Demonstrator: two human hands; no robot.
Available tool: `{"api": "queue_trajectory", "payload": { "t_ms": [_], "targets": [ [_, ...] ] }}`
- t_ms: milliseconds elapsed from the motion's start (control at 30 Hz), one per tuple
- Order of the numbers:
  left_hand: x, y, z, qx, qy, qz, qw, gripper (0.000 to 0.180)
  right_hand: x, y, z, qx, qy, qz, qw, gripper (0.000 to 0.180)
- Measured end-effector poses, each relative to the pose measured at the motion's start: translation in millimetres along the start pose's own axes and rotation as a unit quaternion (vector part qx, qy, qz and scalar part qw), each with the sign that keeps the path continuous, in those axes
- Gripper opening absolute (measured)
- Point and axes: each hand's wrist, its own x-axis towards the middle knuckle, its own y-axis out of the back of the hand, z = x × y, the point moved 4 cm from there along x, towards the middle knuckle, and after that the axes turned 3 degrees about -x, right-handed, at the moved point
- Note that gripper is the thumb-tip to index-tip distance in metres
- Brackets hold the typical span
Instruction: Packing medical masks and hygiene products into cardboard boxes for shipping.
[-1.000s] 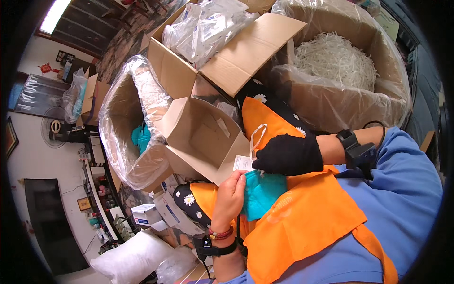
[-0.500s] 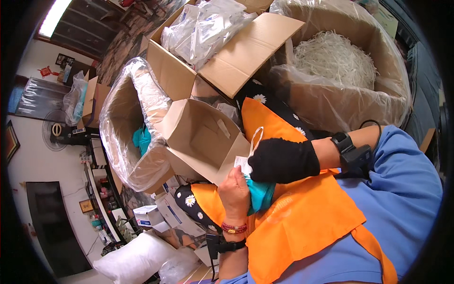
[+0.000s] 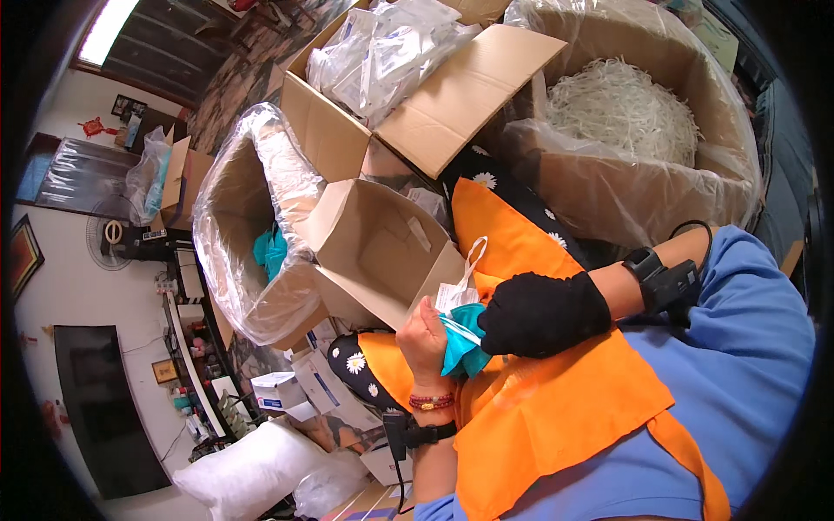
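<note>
Head view: I see my bare left hand (image 3: 427, 337) and black-gloved right hand (image 3: 540, 313) meet over an orange cloth (image 3: 556, 408), both pinching a teal mask (image 3: 462, 340) with fingers pressed together; its white ear loop (image 3: 469, 260) rises toward a small open cardboard box (image 3: 373, 247) just beside them.

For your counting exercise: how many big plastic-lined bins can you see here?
2: one lined bin left of the hands, holding teal pieces; one lined bin at upper right, holding white shredded strands. Others may be hidden.
</note>
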Motion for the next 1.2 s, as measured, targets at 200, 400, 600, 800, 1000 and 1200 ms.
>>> {"api": "queue_trajectory", "payload": {
  "t_ms": [200, 400, 600, 800, 1000, 1200],
  "targets": [
    [9, -3, -3, -0.014, 0.024, 0.021, 0.999, 0.038, -2, 1, -1, 0.003, -0.007, -0.007, 1.000, 0.006],
    [9, 74, -123, -0.185, 0.180, 0.161, 0.953, 0.052, -33, -50, 0, 0.232, 0.055, 0.114, 0.964, 0.006],
    [21, 49, -13, -0.135, 0.026, -0.076, 0.988, 0.045, 57, 29, 60, 0.115, 0.045, 0.236, 0.964, 0.028],
    [28, 57, 39, -0.044, -0.072, -0.105, 0.991, 0.033, 99, -30, 65, 0.382, -0.023, 0.255, 0.888, 0.018],
    [28, 73, 37, -0.089, 0.020, -0.036, 0.995, 0.033, 84, -60, 61, 0.388, 0.015, 0.216, 0.896, 0.014],
    [18, 77, -1, -0.192, 0.123, -0.025, 0.973, 0.043, 72, -21, 22, 0.223, 0.079, 0.079, 0.968, 0.022]
  ]
}}
